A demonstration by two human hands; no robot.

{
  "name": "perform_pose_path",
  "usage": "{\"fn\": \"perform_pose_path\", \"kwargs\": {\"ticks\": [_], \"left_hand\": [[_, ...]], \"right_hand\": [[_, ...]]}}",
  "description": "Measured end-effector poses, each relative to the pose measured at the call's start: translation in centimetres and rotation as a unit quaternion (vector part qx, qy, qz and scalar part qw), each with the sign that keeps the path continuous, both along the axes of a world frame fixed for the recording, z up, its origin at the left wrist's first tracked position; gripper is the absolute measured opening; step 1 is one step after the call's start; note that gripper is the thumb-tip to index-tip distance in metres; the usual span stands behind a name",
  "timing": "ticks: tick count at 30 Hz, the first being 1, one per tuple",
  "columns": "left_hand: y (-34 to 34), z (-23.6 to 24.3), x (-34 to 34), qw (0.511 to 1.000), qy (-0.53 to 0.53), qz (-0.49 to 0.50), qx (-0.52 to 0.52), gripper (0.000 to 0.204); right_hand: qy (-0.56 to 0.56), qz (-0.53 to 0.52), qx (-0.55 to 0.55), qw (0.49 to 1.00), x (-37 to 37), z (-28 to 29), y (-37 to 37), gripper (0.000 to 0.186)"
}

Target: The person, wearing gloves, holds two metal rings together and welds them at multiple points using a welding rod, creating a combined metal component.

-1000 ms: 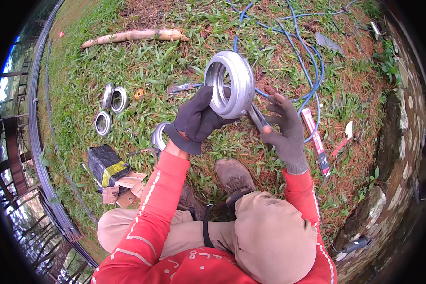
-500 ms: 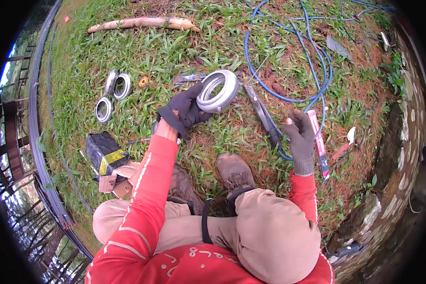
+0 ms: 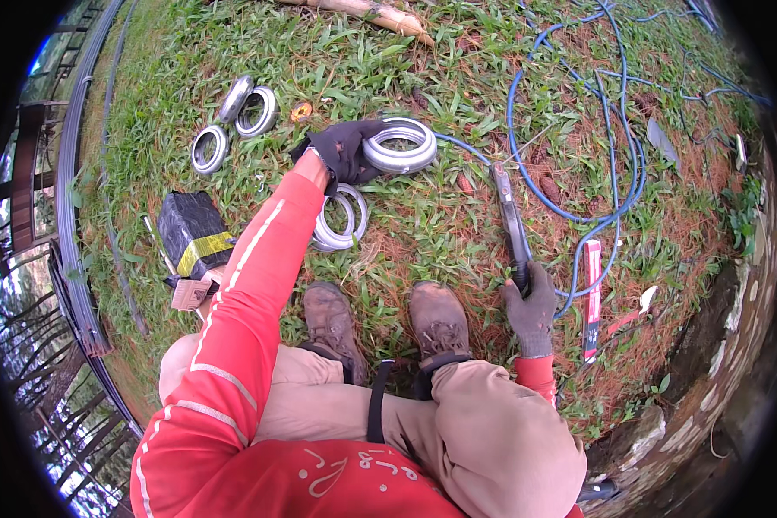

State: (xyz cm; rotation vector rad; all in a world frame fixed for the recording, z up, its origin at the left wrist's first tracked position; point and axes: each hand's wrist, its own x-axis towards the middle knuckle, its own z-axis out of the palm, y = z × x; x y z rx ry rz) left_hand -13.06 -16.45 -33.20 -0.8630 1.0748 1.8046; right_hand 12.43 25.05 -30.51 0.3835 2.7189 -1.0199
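- My left hand [image 3: 344, 148], in a dark glove, reached out over the grass [image 3: 423, 224] with its fingers closed on the rim of a large silver metal ring [image 3: 399, 144], which lay flat on the ground just right of the palm.
- My right hand [image 3: 531, 304], also gloved, had its fingers wrapped around the lower end of a long dark tool [image 3: 509, 220]; the tool ran up and away from the fingers across the grass.
- Just below my left wrist lay a stack of similar silver rings [image 3: 341, 220], partly hidden by my red sleeve [image 3: 250, 293].
- Well to the left of the left fingers sat three smaller rings [image 3: 233, 121], two leaning together and one flat.
- A small orange object [image 3: 301, 110] lay near the left fingers, up and to the left.
- A blue hose [image 3: 570, 129] looped over the ground above the right fingers and passed close beside them.
- A red-and-white stick [image 3: 592, 298] lay just right of the right hand.
- A black box with a yellow band [image 3: 194, 231] sat left of my left forearm.
- My two brown boots [image 3: 388, 324] stood between the hands, below them.
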Motion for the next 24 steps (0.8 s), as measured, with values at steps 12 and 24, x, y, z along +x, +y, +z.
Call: {"fn": "perform_pose_path", "kwargs": {"ticks": [12,24], "left_hand": [[1.1,-0.2,-1.0,0.999,-0.013,0.008,-0.049,0.042],[1.7,-3.0,-1.1,0.991,0.036,0.001,-0.128,0.041]], "right_hand": [[-0.017,0.023,0.043,0.999,-0.5,-1.1,-0.1,0.062],[-0.033,0.052,0.118,0.991,-1.9,-0.5,-1.8,0.062]]}}
